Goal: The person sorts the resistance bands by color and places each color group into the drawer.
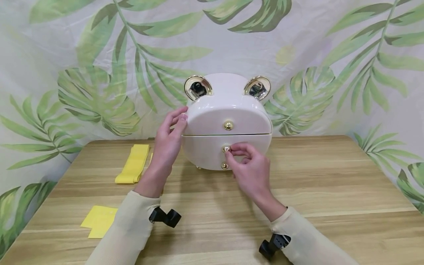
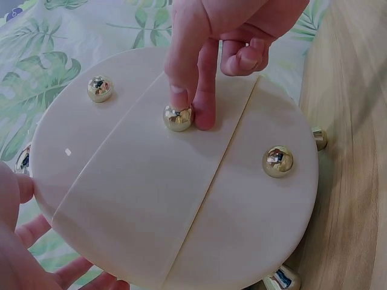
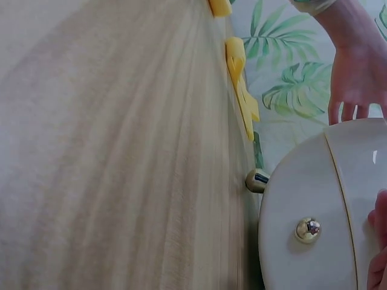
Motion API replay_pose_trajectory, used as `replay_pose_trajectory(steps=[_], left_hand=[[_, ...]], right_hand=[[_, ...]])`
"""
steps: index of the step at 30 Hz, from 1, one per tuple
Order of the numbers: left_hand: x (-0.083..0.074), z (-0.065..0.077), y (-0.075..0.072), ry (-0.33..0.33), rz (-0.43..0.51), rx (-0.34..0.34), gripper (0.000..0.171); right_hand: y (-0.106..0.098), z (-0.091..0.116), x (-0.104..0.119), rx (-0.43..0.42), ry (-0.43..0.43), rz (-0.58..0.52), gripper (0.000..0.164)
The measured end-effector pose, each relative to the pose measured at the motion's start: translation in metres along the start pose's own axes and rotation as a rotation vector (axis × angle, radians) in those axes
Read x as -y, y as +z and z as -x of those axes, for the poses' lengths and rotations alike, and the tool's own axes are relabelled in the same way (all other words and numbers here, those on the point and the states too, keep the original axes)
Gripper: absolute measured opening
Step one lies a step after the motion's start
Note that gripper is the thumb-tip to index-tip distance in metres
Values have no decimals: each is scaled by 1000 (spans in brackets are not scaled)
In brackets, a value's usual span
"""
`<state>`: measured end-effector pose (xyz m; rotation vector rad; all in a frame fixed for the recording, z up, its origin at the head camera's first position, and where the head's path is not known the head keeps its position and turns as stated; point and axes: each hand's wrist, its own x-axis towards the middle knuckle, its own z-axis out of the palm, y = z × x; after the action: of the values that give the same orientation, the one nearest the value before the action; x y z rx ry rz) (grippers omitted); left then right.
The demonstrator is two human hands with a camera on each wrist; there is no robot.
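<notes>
A white rounded drawer box (image 1: 202, 149) stands on the wooden table, with two gold-rimmed round ears at its top. Its front carries a top knob (image 1: 228, 125), a middle knob (image 1: 226, 148) and a bottom knob (image 1: 225, 166), all shiny gold. My right hand (image 1: 253, 173) pinches the middle knob between thumb and forefinger, as the left wrist view also shows. Against the box's left side rests my left hand (image 1: 167, 143), fingers extended along the rounded edge. Thin seams (image 2: 208, 187) divide the front into three drawers, and all look flush.
A folded yellow strip (image 1: 132, 165) lies left of the box. Nearer the front left are flat yellow pieces (image 1: 99, 221), partly covered by the left sleeve. A leaf-patterned cloth (image 1: 298, 48) hangs behind the table (image 1: 331, 191). Small gold feet (image 3: 257, 180) support the box.
</notes>
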<state>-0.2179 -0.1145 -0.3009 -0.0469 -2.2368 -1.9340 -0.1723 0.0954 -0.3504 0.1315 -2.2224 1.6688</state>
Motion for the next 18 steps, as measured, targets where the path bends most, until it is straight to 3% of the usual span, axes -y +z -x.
replay_pose_trajectory(steps=[9, 18], left_hand=[[0, 0, 1, 8, 0, -8, 45], [1, 1, 1, 26, 9, 6, 47]], right_hand=[[-1, -6, -1, 22, 15, -11, 17], [-6, -6, -1, 66, -25, -2, 18]])
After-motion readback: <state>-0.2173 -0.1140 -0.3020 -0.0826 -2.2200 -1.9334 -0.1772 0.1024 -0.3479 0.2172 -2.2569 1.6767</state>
